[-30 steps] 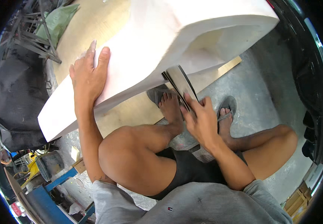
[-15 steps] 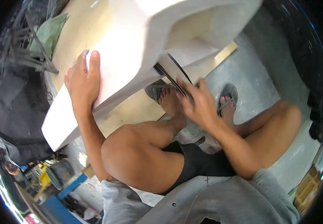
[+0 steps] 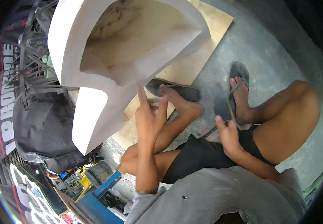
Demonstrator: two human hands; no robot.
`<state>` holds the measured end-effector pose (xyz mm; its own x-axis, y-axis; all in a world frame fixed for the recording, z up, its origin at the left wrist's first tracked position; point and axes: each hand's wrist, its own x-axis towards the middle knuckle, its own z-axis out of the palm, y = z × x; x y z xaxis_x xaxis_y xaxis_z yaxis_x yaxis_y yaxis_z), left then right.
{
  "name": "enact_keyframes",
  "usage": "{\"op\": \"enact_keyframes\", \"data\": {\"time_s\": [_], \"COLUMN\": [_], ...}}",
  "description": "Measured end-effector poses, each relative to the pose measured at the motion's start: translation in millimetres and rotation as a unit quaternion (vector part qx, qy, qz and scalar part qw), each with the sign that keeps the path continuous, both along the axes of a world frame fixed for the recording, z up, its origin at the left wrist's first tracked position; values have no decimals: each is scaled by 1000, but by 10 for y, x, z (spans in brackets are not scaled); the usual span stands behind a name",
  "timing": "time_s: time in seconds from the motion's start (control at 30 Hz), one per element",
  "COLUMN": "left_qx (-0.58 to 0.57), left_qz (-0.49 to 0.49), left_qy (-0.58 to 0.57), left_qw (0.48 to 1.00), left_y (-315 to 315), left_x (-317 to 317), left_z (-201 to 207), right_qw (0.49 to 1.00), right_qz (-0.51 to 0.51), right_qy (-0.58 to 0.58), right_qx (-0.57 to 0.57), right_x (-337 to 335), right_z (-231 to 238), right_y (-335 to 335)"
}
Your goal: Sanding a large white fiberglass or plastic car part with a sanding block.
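A large white moulded shell [image 3: 131, 84] with a wide hollow stands before me, its pale inner face stained brown at the top. My left hand [image 3: 149, 116] is at the shell's lower rim, the index finger stretched up to the edge and the thumb held apart; nothing shows in it. My right hand [image 3: 228, 139] grips a flat dark strip [image 3: 222, 103] by its lower end, over the floor between my legs and away from the shell. Motion blurs the strip, so I cannot tell its exact kind.
Beneath the shell lies a wooden board [image 3: 210, 44] on the grey floor [image 3: 266, 48]. My sandalled feet are close by. At left are a black covered bundle [image 3: 42, 127] and thin metal rods [image 3: 38, 61]. A blue-edged bench [image 3: 94, 209] with clutter stands at lower left.
My left hand has left the shell's upper face and now touches its lower rim. My right hand has drawn the strip out from beneath the shell, toward me and right. The shell appears tilted differently.
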<state>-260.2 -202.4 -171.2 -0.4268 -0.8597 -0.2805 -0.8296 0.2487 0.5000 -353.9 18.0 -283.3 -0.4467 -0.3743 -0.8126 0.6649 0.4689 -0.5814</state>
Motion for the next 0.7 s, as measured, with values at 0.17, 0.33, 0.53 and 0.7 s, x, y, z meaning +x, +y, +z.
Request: {"op": "enact_keyframes", "data": {"time_s": [0.17,0.33,0.53,0.7], "left_qx": [-88,-19,73,-73], "left_qz": [97,82,-63,88], "left_qy": [-108,-7,-2,-53], "left_qw": [986,996,995,992], "left_y": [-274,-386,-317,-225], "left_x": [-409,-651,-597,-401], "left_z": [-713,-891,-679,-596], "right_qw": [965,995,991,993], "right_qz": [82,-49,-34,-42], "right_qy": [140,-31,-25,-56], "right_qx": [-206,-77,-130,-95], "right_x": [22,2,20,-47], "right_z": [220,181,231,233], "right_y": [-223,-110,-33,-6]}}
